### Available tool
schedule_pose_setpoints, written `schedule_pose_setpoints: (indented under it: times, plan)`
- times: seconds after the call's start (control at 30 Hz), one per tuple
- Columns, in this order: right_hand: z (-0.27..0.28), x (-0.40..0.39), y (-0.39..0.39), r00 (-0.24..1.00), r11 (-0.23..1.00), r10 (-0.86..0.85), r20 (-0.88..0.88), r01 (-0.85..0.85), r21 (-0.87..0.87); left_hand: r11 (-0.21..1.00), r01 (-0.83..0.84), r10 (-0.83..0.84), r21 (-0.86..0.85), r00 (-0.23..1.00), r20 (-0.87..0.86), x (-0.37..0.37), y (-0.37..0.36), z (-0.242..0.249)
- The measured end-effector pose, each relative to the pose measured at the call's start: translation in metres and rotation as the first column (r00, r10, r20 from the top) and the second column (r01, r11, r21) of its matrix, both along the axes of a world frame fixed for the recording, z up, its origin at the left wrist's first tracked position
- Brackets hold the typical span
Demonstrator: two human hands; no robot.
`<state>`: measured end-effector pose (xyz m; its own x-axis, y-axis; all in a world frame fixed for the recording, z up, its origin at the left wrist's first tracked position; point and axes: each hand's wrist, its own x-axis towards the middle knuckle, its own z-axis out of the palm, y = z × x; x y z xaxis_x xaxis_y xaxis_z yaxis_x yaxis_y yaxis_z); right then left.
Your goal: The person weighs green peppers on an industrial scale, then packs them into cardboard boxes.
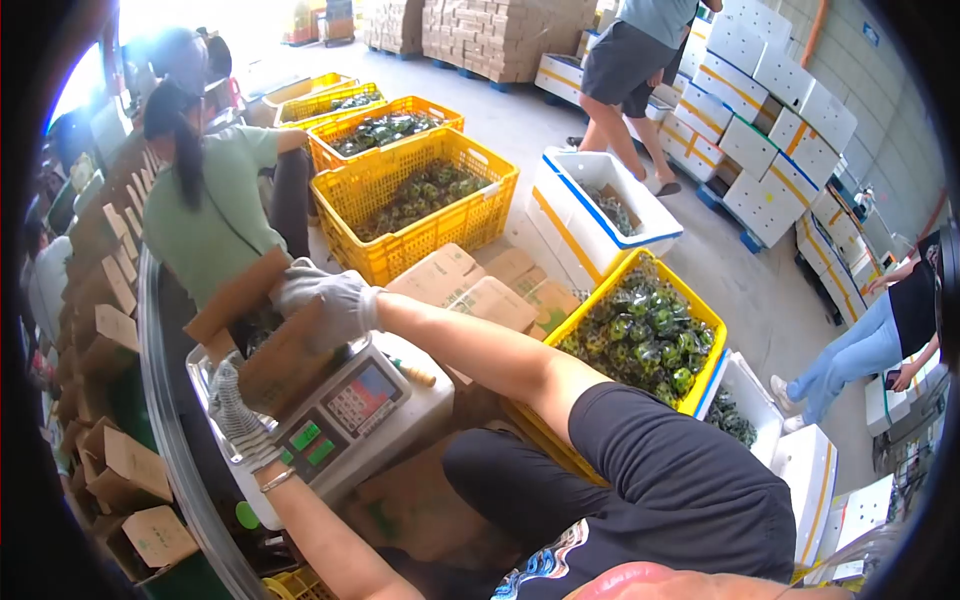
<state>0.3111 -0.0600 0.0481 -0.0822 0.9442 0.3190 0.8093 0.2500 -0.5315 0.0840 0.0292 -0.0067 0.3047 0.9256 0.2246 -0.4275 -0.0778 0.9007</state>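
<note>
An open cardboard box [285, 365] stands tilted over a weighing scale [360, 405] that has a keypad and green displays. Dark plastic-wrapped items [258, 328] show inside it. My right hand [330, 300], in a grey glove, grips the box's upper edge by a raised flap. Against the near side of the box, my left hand [240, 412] holds on in a striped glove, a bracelet at the wrist. Beside the keypad lies a small wooden-handled tool [415, 376].
Yellow crates [420, 235] and a white foam box [600, 225] hold wrapped green produce; another full crate [640, 330] stands by my right arm. Flat cartons [490, 300] lie between. A conveyor edge [165, 400] runs left, beside open cartons [130, 460]. A co-worker [215, 200] sits ahead.
</note>
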Motion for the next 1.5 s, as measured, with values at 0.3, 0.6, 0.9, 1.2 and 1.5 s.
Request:
schedule_pose_setpoints:
  times: [0.3, 0.6, 0.9, 1.2, 1.5]
  plan:
    - [-0.069, 0.01, 0.035, 0.964, 0.91, -0.174, 0.199, 0.234, -0.341, 0.853, -0.417, 0.444, 0.313, 0.896, -0.017, -0.026, 0.024, -0.049]
    - [-0.07, -0.233, -0.007, 0.74, 0.889, 0.4, -0.54, -0.457, 0.032, 0.541, -0.644, 0.83, 0.541, 0.511, -0.223, -0.235, -0.076, 0.067]
    - [-0.129, -0.491, 0.016, 0.813, 0.951, 0.117, -0.571, -0.256, -0.17, 0.2, -0.923, 0.87, 0.33, 0.013, -0.493, -0.384, -0.07, -0.028]
    - [-0.204, -0.403, -0.082, 0.935, 0.927, 0.318, -0.16, -0.342, -0.154, 0.443, -0.877, 0.473, 0.186, 0.053, -0.879, -0.37, -0.046, -0.043]
    - [-0.32, -0.202, -0.214, 0.812, 0.533, -0.488, 0.319, 0.567, -0.628, 0.213, -0.665, 0.768, 0.716, -0.34, -0.544, -0.297, -0.084, -0.051]
